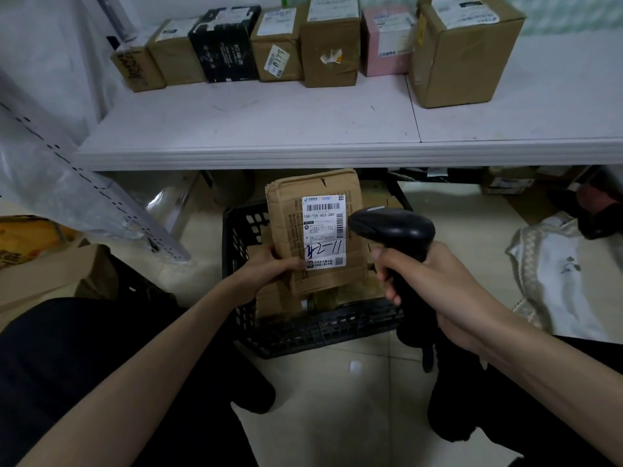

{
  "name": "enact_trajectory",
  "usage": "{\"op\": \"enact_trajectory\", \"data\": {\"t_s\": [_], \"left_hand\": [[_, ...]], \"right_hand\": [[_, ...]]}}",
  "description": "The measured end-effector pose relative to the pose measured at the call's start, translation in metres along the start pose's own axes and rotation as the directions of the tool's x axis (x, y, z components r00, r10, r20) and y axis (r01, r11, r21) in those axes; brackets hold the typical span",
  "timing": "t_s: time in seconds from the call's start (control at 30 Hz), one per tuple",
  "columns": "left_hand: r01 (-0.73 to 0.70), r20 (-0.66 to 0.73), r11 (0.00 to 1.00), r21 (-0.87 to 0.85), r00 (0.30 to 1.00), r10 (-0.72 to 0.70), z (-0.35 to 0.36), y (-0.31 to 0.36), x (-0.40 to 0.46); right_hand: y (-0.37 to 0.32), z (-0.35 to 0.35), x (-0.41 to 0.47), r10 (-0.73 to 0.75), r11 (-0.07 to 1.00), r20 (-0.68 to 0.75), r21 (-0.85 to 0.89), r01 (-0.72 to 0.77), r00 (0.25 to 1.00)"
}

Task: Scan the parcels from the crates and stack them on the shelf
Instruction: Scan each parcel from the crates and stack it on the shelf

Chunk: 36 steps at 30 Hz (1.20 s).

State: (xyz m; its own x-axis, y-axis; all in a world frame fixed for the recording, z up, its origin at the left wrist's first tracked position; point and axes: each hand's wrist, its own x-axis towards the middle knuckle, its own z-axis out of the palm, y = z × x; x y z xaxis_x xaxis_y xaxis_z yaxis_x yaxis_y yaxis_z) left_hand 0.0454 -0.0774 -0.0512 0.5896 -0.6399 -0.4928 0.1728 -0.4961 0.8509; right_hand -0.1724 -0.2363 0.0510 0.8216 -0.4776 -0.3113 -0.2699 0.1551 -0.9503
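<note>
A: Hands?
B: Two in view. Left hand (269, 269) grips the lower left edge of one flat cardboard parcel (315, 230), label facing up, held above the black crate (313, 326). Right hand (435, 281) is curled tight around the handle of one black scanner (392, 227); its head sits just right of the parcel's label (323, 230), close to touching.

A: Crate contents?
B: More cardboard parcels below the held one; count unclear.

A: Shelf?
B: White shelf (269, 129), above and beyond both grips. Seven boxes in a row along the back: five brown, one black box (224, 45), one pink box (387, 42).

A: Floor?
B: Pale tiles; one patterned cloth (556, 274) right of the scanner grip.
</note>
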Motion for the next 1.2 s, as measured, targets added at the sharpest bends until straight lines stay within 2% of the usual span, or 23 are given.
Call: {"op": "enact_trajectory", "data": {"t_s": [0.17, 0.33, 0.57, 0.7, 0.83, 0.9, 1.0, 1.2], "left_hand": [[-0.008, -0.016, 1.0, 0.008, 1.0, 0.009, 0.001, 0.003, -0.001], [0.012, 0.007, 0.997, 0.082, 1.0, -0.012, -0.005, 0.017, -0.009], [-0.095, 0.089, 0.989, 0.118, 0.992, 0.084, -0.022, 0.061, -0.043], [-0.153, 0.068, 0.982, 0.113, 0.987, 0.146, -0.029, 0.102, -0.048], [-0.185, -0.021, 0.98, 0.075, 0.982, 0.187, -0.024, 0.154, -0.03], [-0.178, -0.058, 0.982, 0.07, 0.982, 0.182, -0.019, 0.181, -0.015], [-0.142, -0.04, 0.987, 0.08, 0.989, 0.146, -0.009, 0.214, 0.009], [-0.061, -0.049, 0.985, 0.161, 0.996, 0.07, 0.017, 0.25, 0.05]], "right_hand": [[-0.003, -0.001, -0.002, -0.025, 0.999, 0.011, 0.021, 0.025, 1.0], [-0.023, -0.006, -0.003, -0.053, 0.997, -0.057, 0.054, 0.056, 0.997], [-0.052, -0.02, -0.003, -0.125, 0.988, -0.124, 0.078, 0.135, 0.984], [-0.06, -0.03, -0.003, -0.147, 0.984, -0.134, 0.084, 0.159, 0.98], [-0.068, -0.042, 0.0, -0.136, 0.981, -0.172, 0.112, 0.156, 0.976], [-0.072, -0.048, 0.002, -0.134, 0.979, -0.196, 0.125, 0.16, 0.971], [-0.076, -0.057, 0.006, -0.139, 0.977, -0.231, 0.126, 0.172, 0.963], [-0.085, -0.069, 0.009, -0.141, 0.97, -0.274, 0.152, 0.187, 0.951]]}}
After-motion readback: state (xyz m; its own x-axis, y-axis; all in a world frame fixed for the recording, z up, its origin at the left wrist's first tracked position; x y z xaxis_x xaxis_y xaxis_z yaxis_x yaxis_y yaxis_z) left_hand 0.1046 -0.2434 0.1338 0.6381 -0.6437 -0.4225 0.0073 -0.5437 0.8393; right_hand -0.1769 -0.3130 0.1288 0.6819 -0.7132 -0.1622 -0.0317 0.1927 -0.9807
